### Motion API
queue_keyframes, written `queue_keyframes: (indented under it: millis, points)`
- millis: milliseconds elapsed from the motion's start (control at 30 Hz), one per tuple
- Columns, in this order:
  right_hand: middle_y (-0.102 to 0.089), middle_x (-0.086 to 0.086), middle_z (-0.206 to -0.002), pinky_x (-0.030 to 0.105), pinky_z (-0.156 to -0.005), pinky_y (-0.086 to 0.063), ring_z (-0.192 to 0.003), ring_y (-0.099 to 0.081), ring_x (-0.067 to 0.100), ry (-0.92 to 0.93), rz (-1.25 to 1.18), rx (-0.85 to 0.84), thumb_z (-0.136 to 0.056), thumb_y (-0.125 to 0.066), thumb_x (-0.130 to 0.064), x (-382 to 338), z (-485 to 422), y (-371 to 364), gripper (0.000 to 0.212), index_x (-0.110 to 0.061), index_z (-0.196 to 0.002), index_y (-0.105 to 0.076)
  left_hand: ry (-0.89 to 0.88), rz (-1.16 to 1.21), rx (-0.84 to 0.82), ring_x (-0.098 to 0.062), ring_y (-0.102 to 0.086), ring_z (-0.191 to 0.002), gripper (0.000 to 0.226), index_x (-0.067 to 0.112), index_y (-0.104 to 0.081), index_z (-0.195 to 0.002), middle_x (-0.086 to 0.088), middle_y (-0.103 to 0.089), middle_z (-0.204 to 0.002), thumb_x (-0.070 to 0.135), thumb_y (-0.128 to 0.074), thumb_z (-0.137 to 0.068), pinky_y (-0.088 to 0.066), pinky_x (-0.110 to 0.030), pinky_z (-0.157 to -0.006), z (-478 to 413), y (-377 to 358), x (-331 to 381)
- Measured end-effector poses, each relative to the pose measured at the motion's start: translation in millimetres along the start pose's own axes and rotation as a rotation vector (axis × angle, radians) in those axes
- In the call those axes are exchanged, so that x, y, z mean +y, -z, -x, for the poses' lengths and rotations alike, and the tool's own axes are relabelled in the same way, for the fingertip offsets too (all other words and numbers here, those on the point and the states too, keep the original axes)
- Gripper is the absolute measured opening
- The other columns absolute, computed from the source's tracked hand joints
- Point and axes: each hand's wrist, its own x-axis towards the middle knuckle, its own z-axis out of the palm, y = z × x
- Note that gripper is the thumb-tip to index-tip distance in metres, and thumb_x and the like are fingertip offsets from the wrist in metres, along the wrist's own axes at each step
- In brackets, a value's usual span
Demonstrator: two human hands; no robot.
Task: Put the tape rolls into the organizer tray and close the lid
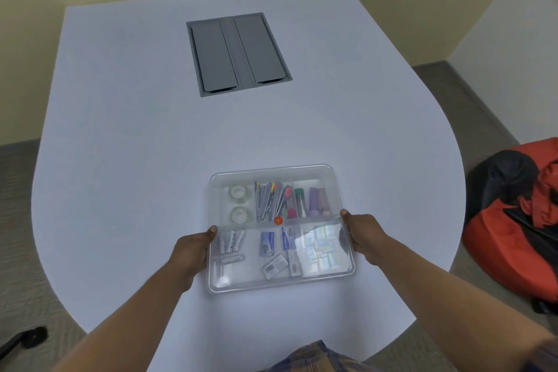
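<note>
Both tape rolls [238,204] already sit in the far-left compartment of the organizer tray [338,187] near you on the desk [120,130]. The clear lid [320,248] looks seated. Your left hand [190,254] and right hand [365,235] have their fingers pressed against its side edges, so little seems left.

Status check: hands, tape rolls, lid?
Left hand and right hand grip the organizer tray by its sides. Two tape rolls inside, far-left compartment. Clear lid on. Nothing in the way.
</note>
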Motion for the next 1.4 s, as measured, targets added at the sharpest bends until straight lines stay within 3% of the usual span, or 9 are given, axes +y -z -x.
queue_keyframes:
  millis: [167, 333, 400, 500, 600, 700, 800, 1233, 1400]
  points:
    - [-0.06, 0.023, -0.081, 0.033, -0.058, -0.05, -0.06, -0.056, 0.029, -0.009, -0.025, -0.019, -0.097, -0.054, -0.032, -3, 0, 3, 0.042, 0.009, -0.098, -0.062, -0.011, 0.006, 0.031, -0.027, -0.047, -0.081, 0.042, 0.0, -0.066, -0.091, -0.012, -0.051, -0.089, 0.041, -0.07, -0.083, -0.044, -0.04, -0.08, 1, 0, 1]
    - [-0.062, 0.019, -0.087, 0.043, -0.078, -0.052, -0.077, -0.059, 0.032, 0.086, 0.171, 0.098, -0.097, -0.051, -0.035, 0, -1, -5, 0.039, 0.001, -0.092, -0.064, -0.166, -0.209, 0.074, -0.026, -0.052, -0.075, 0.037, 0.007, -0.063, -0.083, -0.015, -0.055, -0.079, 0.043, -0.062, -0.089, -0.041, -0.035, -0.071, 9, -5, 4]
    - [-0.065, 0.018, -0.107, 0.042, -0.089, -0.048, -0.096, -0.06, 0.033, 0.264, 0.463, 0.174, -0.096, -0.05, -0.038, 3, 2, -10, 0.037, -0.005, -0.107, -0.063, -0.339, -0.579, 0.208, -0.033, -0.061, -0.098, 0.04, 0.009, -0.063, -0.099, -0.02, -0.065, -0.102, 0.046, -0.052, -0.093, -0.046, -0.039, -0.084, 13, -12, 1]
    - [-0.054, 0.012, -0.134, 0.04, -0.099, -0.044, -0.124, -0.05, 0.032, 0.654, 0.687, 0.218, -0.088, -0.06, -0.045, 9, 14, -18, 0.06, -0.01, -0.134, -0.045, -0.655, -0.854, 0.363, -0.031, -0.039, -0.136, 0.071, 0.004, -0.039, -0.14, -0.018, -0.043, -0.147, 0.048, -0.058, -0.089, -0.033, -0.041, -0.111, 25, -21, -3]
    - [-0.015, 0.006, -0.161, 0.041, -0.118, -0.02, -0.147, -0.012, 0.026, 0.884, 1.025, 0.105, -0.078, -0.064, -0.059, 16, 15, -26, 0.097, -0.017, -0.151, -0.017, -0.885, -1.066, 0.15, -0.021, -0.007, -0.148, 0.099, 0.01, -0.018, -0.15, -0.005, -0.009, -0.16, 0.065, -0.06, -0.078, -0.014, -0.034, -0.119, 26, -31, -8]
    - [0.009, 0.002, -0.161, 0.042, -0.119, -0.002, -0.147, 0.01, 0.024, 0.819, 1.116, -0.045, -0.069, -0.061, -0.074, 23, 16, -35, 0.117, -0.025, -0.152, 0.005, -0.816, -1.146, -0.005, -0.014, 0.02, -0.144, 0.13, 0.014, 0.007, -0.151, 0.002, 0.02, -0.155, 0.088, -0.05, -0.06, 0.002, -0.03, -0.118, 25, -42, -15]
    - [0.021, 0.003, -0.159, 0.046, -0.117, 0.005, -0.145, 0.02, 0.029, 0.744, 1.181, -0.081, -0.062, -0.059, -0.082, 30, 13, -42, 0.125, -0.033, -0.147, 0.019, -0.781, -1.217, -0.006, -0.016, 0.027, -0.142, 0.14, 0.014, 0.018, -0.148, -0.002, 0.026, -0.156, 0.094, -0.045, -0.052, 0.01, -0.032, -0.117, 20, -44, -21]
    - [0.028, 0.005, -0.156, 0.047, -0.116, 0.007, -0.143, 0.024, 0.032, 0.743, 1.288, -0.07, -0.06, -0.055, -0.086, 32, 13, -42, 0.124, -0.036, -0.147, 0.019, -0.714, -1.324, -0.053, -0.02, 0.031, -0.14, 0.139, 0.013, 0.024, -0.146, -0.006, 0.03, -0.155, 0.094, -0.044, -0.055, 0.012, -0.036, -0.117, 23, -45, -9]
    - [0.018, 0.005, -0.16, 0.038, -0.118, 0.002, -0.146, 0.017, 0.025, 0.734, 1.166, -0.044, -0.072, -0.055, -0.076, 13, 24, -38, 0.12, -0.017, -0.15, 0.014, -0.764, -1.272, 0.011, -0.02, 0.02, -0.145, 0.121, 0.011, 0.023, -0.145, -0.006, 0.021, -0.159, 0.083, -0.042, -0.072, 0.006, -0.035, -0.118, 28, -42, 0]
